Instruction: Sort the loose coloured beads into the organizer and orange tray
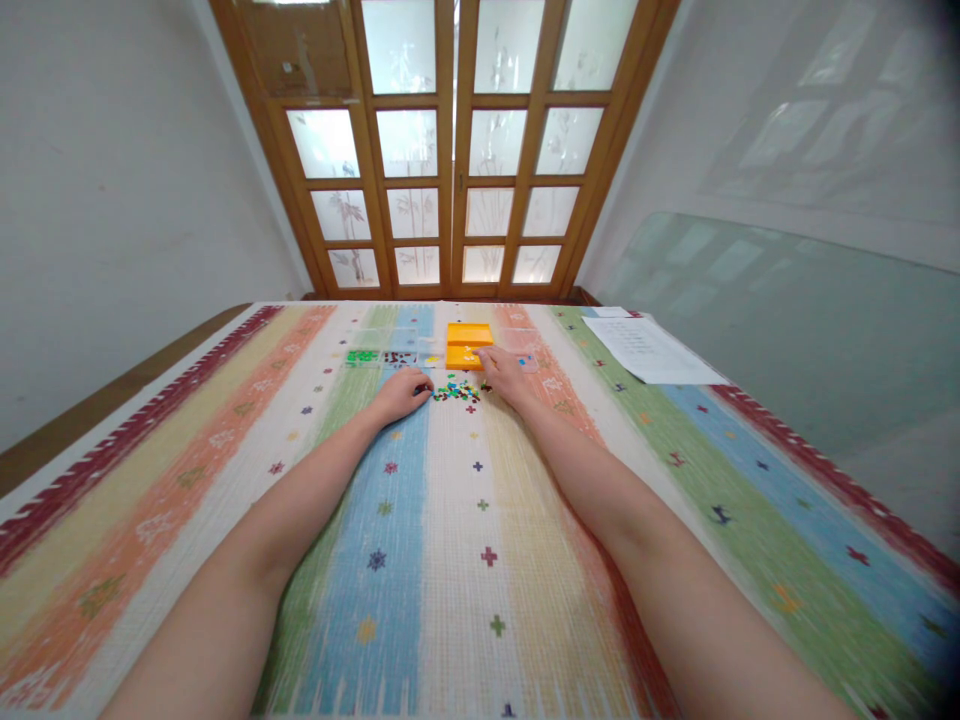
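Observation:
A loose pile of tiny blue, green, yellow and dark pieces (456, 391) lies on the striped tablecloth. At its left edge rests my left hand (405, 394), its fingers curled inward; whatever they may hold is too small to make out. An open yellow box (469, 334) stands just behind the pile, with a few pale pieces in its near half. My right hand (504, 374) is at this box's front right corner, thumb and forefinger drawn together. Anything between those fingertips is too small to name.
Left of the yellow box are clear compartments holding green pieces (363, 356) and dark brown pieces (399, 357). A clear case with a few blue pieces (525, 361) lies to the right. Paper sheets (649, 350) lie at the far right, beside a glass panel (780, 330). Wooden doors (455, 190) stand behind.

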`<action>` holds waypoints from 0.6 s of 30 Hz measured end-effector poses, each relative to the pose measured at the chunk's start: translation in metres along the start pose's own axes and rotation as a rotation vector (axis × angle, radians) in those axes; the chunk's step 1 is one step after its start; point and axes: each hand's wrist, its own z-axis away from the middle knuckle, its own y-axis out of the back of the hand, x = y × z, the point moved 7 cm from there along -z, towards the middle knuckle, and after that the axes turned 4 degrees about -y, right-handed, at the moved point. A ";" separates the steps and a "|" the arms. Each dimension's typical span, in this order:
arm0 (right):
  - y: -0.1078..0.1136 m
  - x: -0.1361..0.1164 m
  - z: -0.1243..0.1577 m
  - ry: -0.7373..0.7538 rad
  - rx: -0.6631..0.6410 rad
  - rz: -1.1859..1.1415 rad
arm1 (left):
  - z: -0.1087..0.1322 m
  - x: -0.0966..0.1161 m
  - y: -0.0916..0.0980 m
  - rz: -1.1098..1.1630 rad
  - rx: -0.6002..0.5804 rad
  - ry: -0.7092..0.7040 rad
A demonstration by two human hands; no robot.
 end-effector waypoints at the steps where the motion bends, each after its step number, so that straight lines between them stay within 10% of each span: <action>1: -0.003 -0.003 0.001 0.011 -0.049 0.007 | 0.000 0.001 0.000 -0.001 0.000 -0.005; 18: -0.032 -0.044 0.017 0.314 -0.379 0.186 | 0.000 0.005 0.001 -0.007 0.002 0.004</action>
